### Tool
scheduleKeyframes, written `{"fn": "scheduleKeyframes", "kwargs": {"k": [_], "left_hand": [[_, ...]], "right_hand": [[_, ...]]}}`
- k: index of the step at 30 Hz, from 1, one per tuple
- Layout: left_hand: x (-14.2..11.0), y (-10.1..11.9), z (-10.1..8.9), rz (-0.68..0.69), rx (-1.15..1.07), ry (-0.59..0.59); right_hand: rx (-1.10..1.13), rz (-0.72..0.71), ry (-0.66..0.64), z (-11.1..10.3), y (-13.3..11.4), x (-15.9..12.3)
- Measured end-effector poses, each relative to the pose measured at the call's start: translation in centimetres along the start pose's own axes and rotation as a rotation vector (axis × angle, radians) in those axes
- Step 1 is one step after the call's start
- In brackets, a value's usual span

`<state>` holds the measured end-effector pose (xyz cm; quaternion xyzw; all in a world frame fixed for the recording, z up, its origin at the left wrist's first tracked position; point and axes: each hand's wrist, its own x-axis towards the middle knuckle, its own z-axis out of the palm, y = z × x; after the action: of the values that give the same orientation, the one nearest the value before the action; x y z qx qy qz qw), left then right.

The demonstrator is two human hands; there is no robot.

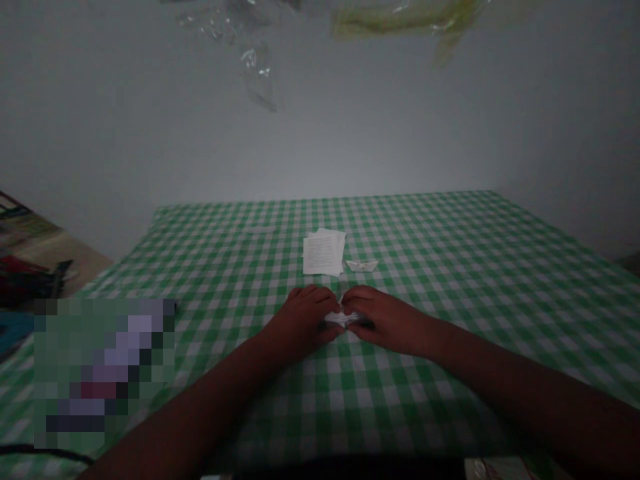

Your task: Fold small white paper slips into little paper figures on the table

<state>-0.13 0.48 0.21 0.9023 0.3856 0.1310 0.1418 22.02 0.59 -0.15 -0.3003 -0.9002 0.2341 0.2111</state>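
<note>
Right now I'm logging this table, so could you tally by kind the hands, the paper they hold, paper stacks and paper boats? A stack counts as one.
Hands: 2, left hand and right hand
Held white paper: 1
Paper stack: 1
Paper boat: 1
Total: 5

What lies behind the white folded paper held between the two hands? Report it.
Beyond the white folded paper lie overlapping white printed sheets and a small white paper boat on the green-and-white checked cloth. Whatever the fingers cover cannot be seen.
</note>
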Motion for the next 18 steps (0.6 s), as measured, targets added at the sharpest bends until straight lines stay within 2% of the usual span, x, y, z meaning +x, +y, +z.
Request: {"fn": "scheduleKeyframes", "kwargs": {"k": [10, 18], "left_hand": [[0.10, 0.27, -0.39, 0.025, 0.040, -0.019], [0.29, 0.10, -0.21, 0.026, 0.068, -0.007]], "right_hand": [[-0.081, -0.061, 0.004, 0.09, 0.13, 0.16], [-0.296, -0.033, 0.004, -0.29, 0.30, 0.50]]}}
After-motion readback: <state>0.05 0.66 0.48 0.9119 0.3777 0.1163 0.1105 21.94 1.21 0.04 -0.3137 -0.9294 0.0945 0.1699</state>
